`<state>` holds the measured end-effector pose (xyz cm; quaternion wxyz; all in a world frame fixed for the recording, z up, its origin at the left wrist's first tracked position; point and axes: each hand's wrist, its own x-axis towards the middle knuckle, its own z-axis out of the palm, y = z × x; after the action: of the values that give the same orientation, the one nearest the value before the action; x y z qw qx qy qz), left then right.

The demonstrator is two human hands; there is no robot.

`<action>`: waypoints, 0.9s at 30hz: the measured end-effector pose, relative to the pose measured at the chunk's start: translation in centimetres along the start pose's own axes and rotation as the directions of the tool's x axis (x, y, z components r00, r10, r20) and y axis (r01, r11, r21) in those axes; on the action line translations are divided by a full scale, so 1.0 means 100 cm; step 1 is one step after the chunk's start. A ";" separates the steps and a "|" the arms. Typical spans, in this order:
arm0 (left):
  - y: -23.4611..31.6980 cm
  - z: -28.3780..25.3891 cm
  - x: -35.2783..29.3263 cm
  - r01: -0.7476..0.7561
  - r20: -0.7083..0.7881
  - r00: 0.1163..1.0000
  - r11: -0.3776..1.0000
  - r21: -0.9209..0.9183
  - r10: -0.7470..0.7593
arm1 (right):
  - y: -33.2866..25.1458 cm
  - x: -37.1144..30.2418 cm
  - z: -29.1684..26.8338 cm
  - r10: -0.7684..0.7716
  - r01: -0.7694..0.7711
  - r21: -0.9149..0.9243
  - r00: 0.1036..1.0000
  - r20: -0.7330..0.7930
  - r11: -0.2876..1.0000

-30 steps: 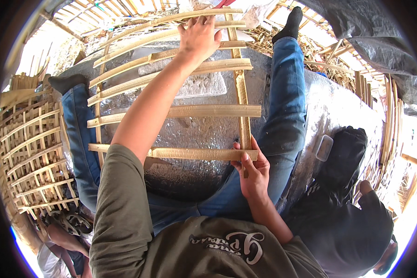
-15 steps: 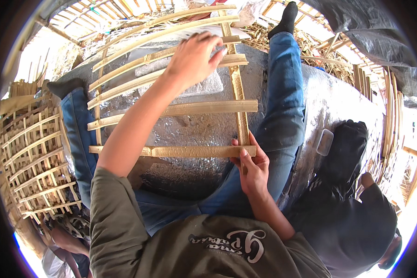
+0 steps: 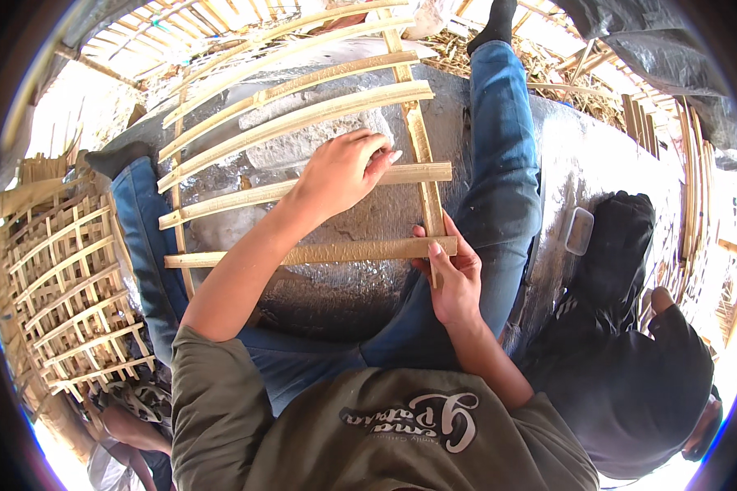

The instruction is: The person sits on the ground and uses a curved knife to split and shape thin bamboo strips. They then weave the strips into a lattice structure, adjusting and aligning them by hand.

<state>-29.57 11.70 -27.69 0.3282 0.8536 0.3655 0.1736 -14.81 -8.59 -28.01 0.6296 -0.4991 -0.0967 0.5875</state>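
A ladder-like bamboo frame [image 3: 360, 250] lies across my spread legs, its several flat slats crossing two long side strips. My right hand [image 3: 456, 288] pinches the frame's near right corner, thumb on top of the nearest slat and fingers beneath. My left hand [image 3: 345, 173] hovers over the second-nearest slat [image 3: 422, 173], close to the right side strip [image 3: 418, 135]. Its fingers are curled together with the thumb; a small pale spot shows at the tip, too small to name. Under the frame sits a rough grey block [image 3: 282, 147].
A silvery sheet [image 3: 598, 155] covers the surface I sit on. At right a person in black [image 3: 622, 393] sits close by, near a clear plastic container [image 3: 580, 231]. A woven bamboo lattice [image 3: 70, 295] stands at left. Straw [image 3: 540, 69] lies at the far side.
My left hand has come nearer along the frame, from the farther slats to the second-nearest one. The frame's near end sits slightly farther away; my right hand keeps its corner grip.
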 end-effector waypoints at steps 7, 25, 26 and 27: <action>0.001 0.003 0.000 0.096 0.094 0.991 0.995 0.006 -0.097 | 0.000 0.001 -0.002 -0.012 0.012 -0.009 1.000 0.003 1.000; 0.035 -0.006 -0.032 -0.262 -0.331 0.835 0.846 0.465 0.441 | 0.000 -0.003 0.000 0.013 -0.012 0.025 1.000 -0.012 1.000; 0.040 -0.006 -0.043 -0.299 -0.300 0.833 0.835 0.461 0.464 | 0.001 -0.002 -0.001 0.006 -0.006 0.031 1.000 -0.005 1.000; 0.044 -0.004 -0.053 -0.277 -0.231 0.887 0.862 0.424 0.399 | 0.002 -0.002 0.000 -0.008 0.008 0.032 1.000 -0.002 0.999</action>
<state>-31.12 5.68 -24.70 0.0589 0.9136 0.2818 0.2872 -14.94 -8.82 -28.05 0.6399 -0.4893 -0.0888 0.5858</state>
